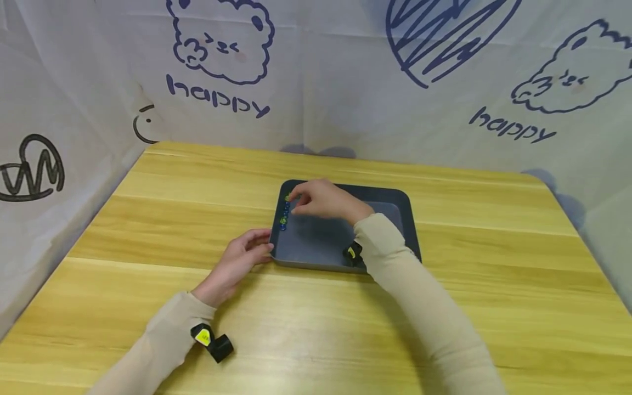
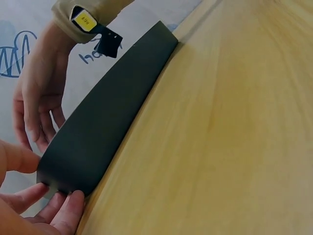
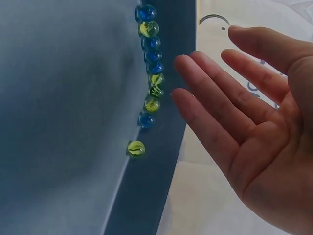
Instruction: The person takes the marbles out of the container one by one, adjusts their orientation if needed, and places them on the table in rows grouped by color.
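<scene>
A dark grey rectangular tray [image 1: 311,249] lies on the table. Along its left inner edge runs a row of several glass marbles [image 3: 154,55], blue and yellow-green. One yellow-green marble [image 3: 136,148] sits a little apart at the row's end in the right wrist view. My left hand [image 1: 232,269] holds the tray's near left corner, with its fingertips [image 2: 73,200] against the outer wall. Above the tray, beside the marbles, hovers my right hand [image 1: 328,200]. Its fingers are spread in the right wrist view, and nothing shows between them.
The wooden table [image 1: 148,230] extends around the tray on all sides. White cloth [image 1: 326,82] with blue drawings and writing hangs behind and beside it. A small black camera [image 1: 219,346] is strapped at the left wrist, and another dark device [image 1: 353,253] at the right.
</scene>
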Motion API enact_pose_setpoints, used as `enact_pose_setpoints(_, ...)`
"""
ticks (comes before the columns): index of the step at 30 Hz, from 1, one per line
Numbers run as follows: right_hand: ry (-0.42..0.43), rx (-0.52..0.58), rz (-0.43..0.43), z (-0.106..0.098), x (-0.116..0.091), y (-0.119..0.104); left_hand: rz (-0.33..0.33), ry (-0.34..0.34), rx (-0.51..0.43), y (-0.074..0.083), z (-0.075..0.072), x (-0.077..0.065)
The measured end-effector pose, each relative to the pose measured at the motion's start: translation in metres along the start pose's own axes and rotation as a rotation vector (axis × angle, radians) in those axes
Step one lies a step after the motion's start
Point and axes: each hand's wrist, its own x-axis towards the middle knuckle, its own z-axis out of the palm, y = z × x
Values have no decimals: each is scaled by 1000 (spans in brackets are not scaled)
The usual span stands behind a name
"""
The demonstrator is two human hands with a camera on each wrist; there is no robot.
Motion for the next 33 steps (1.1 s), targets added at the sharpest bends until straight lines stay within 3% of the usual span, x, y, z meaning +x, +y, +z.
enact_pose_setpoints(14, -98, -90, 53, 14, 21, 1, 7, 12, -6, -1, 0, -2)
enact_pose_setpoints(33, -129, -214, 115, 23, 31, -11, 5, 60, -28, -2, 2, -1)
